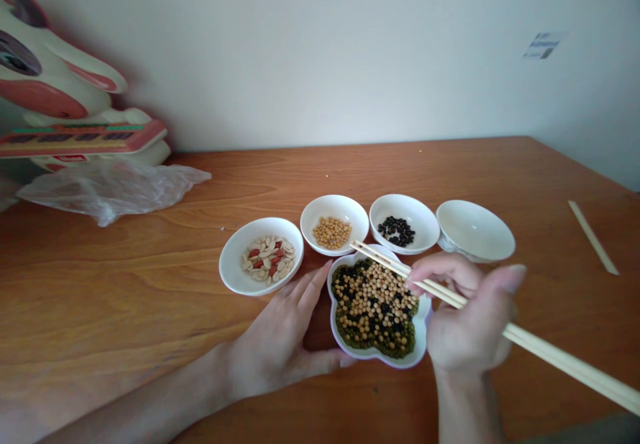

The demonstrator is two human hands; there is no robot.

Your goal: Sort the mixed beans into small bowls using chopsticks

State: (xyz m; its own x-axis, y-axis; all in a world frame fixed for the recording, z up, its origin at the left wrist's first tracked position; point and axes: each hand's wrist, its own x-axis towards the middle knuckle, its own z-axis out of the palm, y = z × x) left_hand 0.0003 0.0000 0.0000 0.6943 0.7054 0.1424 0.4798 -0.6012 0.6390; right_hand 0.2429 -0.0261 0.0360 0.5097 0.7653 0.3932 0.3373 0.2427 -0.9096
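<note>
A white flower-shaped bowl [423,337] with a purple rim holds yellow soybeans, black beans and small green beans mixed together. My left hand [280,337] steadies its left side, thumb at the near rim and fingers along the far left rim. In my right hand [467,317] is a pair of pale wooden chopsticks [560,361]. Their tips hang over the far part of this bowl, near the bowl of soybeans [333,232]; I see nothing pinched between them. Behind stand a bowl of peanuts [267,259], a bowl of black beans [397,231] and an empty white bowl [475,227].
At the back left, a cow-shaped toy keyboard [83,134] stands behind a crumpled clear plastic bag [115,187]. A short pale stick [593,237] lies on the right of the wooden table [125,277]. A wall [340,51] rises behind the table.
</note>
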